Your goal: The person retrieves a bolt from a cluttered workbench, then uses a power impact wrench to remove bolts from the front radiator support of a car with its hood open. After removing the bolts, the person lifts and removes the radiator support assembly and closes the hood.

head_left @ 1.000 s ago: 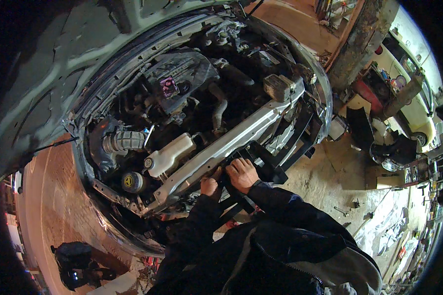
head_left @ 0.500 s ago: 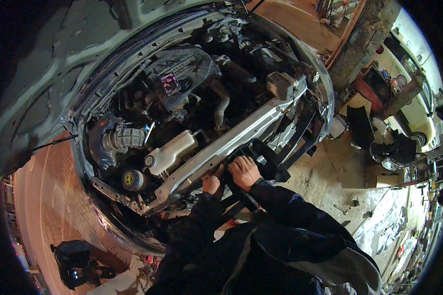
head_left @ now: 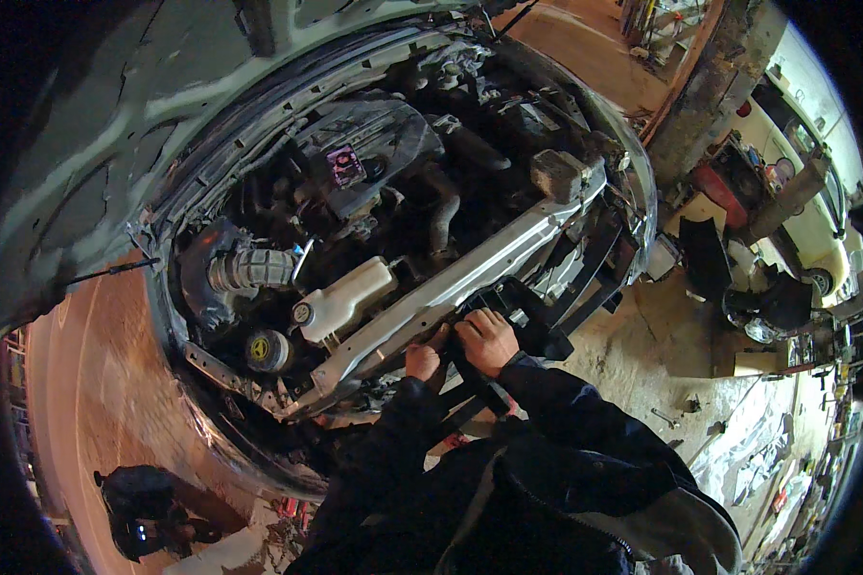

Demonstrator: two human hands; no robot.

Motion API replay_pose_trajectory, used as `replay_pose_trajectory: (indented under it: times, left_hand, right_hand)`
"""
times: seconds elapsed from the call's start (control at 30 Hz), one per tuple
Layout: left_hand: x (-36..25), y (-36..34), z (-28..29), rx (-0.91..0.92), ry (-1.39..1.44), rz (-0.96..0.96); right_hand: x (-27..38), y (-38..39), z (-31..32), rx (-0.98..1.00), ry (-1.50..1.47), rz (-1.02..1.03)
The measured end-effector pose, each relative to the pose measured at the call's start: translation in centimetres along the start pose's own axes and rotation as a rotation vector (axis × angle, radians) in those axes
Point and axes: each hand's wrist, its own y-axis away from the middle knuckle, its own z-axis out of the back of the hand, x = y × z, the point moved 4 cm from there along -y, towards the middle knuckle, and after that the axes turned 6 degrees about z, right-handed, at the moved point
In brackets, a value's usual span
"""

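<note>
Both my hands work at the front of a car's engine bay, just below the silver crossbar. My right hand is curled over the edge of a black plastic part, its fingertips hidden behind that edge. Close beside it on the left, my left hand is closed, thumb and fingers near the same dark part. What the left fingers hold cannot be made out. A whitish plastic reservoir with a dark cap lies behind the crossbar.
The raised hood hangs over the left side. A yellow-marked round cap and a ribbed air hose sit in the bay. A black bag-like object rests on the ground at lower left. Boxes and loose parts lie at right.
The view has shifted slightly, so the car appears a little farther right. My hands stay at the same place by the black part, with little visible finger movement.
</note>
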Motion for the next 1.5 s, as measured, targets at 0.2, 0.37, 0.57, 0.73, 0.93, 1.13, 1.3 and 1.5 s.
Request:
replay_pose_trajectory:
  times: [0.2, 0.37, 0.57, 0.73, 0.93, 1.13, 1.3, 1.5]
  left_hand:
    - [-2.6, 1.0, -0.6, 0.046, -0.32, -0.149]
    - [-1.3, 0.8, -1.3, 0.001, 0.041, -0.085]
    - [-2.4, 0.8, -0.9, -0.033, -0.588, -0.386]
    - [-1.3, 0.8, -1.2, 0.003, 0.096, -0.21]
    - [-0.1, 0.4, -0.9, 0.031, 0.19, -0.164]
    - [-1.5, 0.5, -0.3, -0.024, -0.662, -0.242]
    - [-2.9, 1.4, -1.3, 0.01, -0.086, -0.268]
    - [-2.3, 0.9, -1.2, -0.073, -0.197, -0.025]
  right_hand:
    - [-0.2, 0.4, -0.7, 0.006, 0.009, 0.005]
    - [-0.1, 0.4, -1.1, 0.025, 0.059, -0.058]
    - [0.2, -0.1, -0.4, -0.047, 0.043, -0.041]
    - [-0.1, 0.1, -0.4, 0.007, -0.026, -0.032]
    - [-0.2, 0.4, -1.5, 0.046, 0.024, -0.11]
    - [0.1, 0.3, -1.3, 0.066, 0.097, -0.172]
    - [0.4, -0.3, -0.3, -0.017, 0.09, -0.085]
    - [0.4, -0.1, -0.4, -0.01, 0.06, -0.063]
